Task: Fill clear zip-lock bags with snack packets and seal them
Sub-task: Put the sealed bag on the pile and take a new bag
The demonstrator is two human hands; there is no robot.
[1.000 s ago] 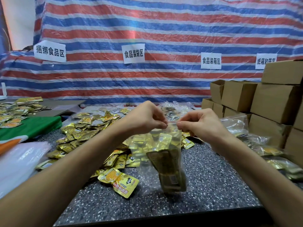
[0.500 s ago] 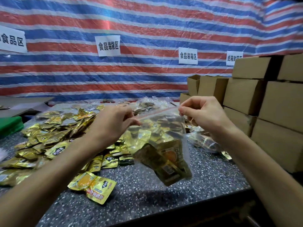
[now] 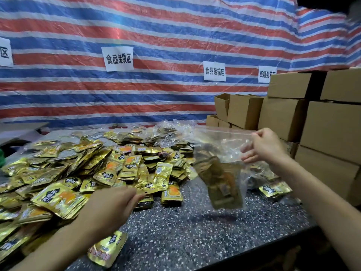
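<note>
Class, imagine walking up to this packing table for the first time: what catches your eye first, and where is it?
The sprawling heap of shiny gold snack packets covers the left half of the table. To its right, the right hand holds up a clear zip-lock bag with packets inside. Behind everything hangs a red, white and blue striped tarp.

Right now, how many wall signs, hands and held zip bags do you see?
signs: 4
left hand, right hand: 2
bag, held by the right hand: 1
total: 7
</note>
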